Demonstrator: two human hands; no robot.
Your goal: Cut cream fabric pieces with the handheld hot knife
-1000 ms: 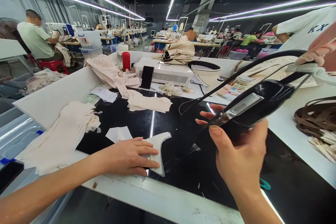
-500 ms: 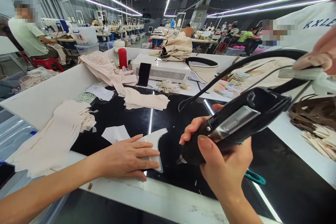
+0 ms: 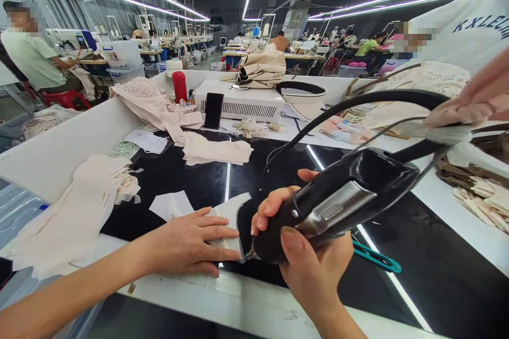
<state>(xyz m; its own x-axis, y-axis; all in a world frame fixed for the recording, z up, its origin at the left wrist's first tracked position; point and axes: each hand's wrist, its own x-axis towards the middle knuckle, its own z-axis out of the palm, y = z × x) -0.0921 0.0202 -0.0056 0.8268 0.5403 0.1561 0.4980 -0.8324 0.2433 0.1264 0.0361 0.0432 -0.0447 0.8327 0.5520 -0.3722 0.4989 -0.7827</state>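
My left hand (image 3: 189,243) lies flat, fingers stretched out, on a pale, curved-edged template piece (image 3: 230,217) on the black tabletop. Fabric beneath that piece cannot be made out. A white paper-like piece (image 3: 169,205) sits just behind my wrist. My right hand (image 3: 314,254) is wrapped around a black corded handheld cutter (image 3: 334,212) with a silver plate on its body. Its small metal tip points down left, at the template's right edge; whether it touches is unclear. Behind my right hand lies a teal snip-like tool (image 3: 377,257).
Another person's hand (image 3: 465,108) is at the cutter's cable, upper right. Cream fabric strips (image 3: 217,151) and a fabric pile (image 3: 75,206) lie beyond and left. A phone (image 3: 213,111) leans against a white vented box (image 3: 242,100). Brown straps (image 3: 457,175) lie right.
My right hand has brought the cutter left and down, its tip now at the template's edge. The other person's hand shifted left with the cable. My left hand stays on the template.
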